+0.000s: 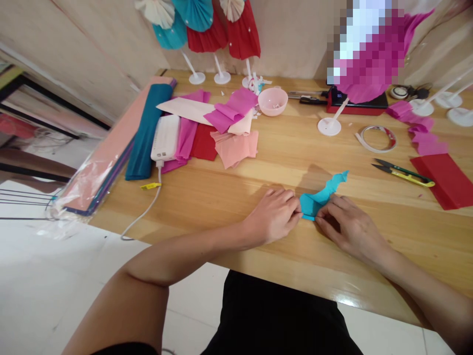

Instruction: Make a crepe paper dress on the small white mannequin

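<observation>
A narrow strip of turquoise crepe paper lies on the wooden table, its free end curling up and away to the right. My left hand pinches the strip's near end from the left. My right hand sits just to the right, its fingertips pressing the folded paper from the other side. Both hands rest close together on the tabletop, and the fingers hide part of the fold.
Yellow-handled thread snips and a red paper sheet lie to the right. Farther back are a tape roll, a pink bowl, a white power bank, crepe paper piles, and paper fans on white stands.
</observation>
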Motion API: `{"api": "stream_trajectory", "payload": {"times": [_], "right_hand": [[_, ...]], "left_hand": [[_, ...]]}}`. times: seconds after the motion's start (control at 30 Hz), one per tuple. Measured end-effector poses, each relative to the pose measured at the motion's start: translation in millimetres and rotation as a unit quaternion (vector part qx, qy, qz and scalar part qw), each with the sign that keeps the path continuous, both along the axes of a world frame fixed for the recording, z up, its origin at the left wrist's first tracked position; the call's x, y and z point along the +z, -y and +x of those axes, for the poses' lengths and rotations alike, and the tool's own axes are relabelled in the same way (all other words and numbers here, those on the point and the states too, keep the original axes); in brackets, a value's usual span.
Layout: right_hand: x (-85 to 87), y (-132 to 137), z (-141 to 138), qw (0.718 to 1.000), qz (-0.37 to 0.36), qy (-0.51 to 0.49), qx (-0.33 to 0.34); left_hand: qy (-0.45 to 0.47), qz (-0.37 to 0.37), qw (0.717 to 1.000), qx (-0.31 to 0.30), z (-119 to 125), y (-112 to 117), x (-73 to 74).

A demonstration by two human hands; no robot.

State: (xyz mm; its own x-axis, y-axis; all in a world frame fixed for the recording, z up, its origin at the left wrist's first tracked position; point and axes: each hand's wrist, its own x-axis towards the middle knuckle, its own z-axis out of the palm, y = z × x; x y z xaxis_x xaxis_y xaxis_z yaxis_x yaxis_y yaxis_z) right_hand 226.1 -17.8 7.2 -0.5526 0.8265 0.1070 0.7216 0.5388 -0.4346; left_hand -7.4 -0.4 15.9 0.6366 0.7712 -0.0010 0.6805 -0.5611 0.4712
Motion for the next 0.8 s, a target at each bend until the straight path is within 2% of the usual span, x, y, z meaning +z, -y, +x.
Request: {"api": "stream_trajectory", "payload": {"times": [0.33,0.6,0.8], "right_hand": [[-3.6,-0.6,-5.8,0.998,0.027,0.033,-0.044],[-3.9,0.2,-2.3,0.997,0.074,-0.004,0.008],[-4.7,-0.3,0.9,0.997,0.074,-0.004,0.017]], "left_hand": [[-0.024,0.008,1.0,0.012,0.3,-0.1,1.2],[0.003,0.005,1.0,-0.028,0.7,-0.3,0.0],[0.007,0.002,1.0,-0.029,-0.1,-1.6,-1.5]]}}
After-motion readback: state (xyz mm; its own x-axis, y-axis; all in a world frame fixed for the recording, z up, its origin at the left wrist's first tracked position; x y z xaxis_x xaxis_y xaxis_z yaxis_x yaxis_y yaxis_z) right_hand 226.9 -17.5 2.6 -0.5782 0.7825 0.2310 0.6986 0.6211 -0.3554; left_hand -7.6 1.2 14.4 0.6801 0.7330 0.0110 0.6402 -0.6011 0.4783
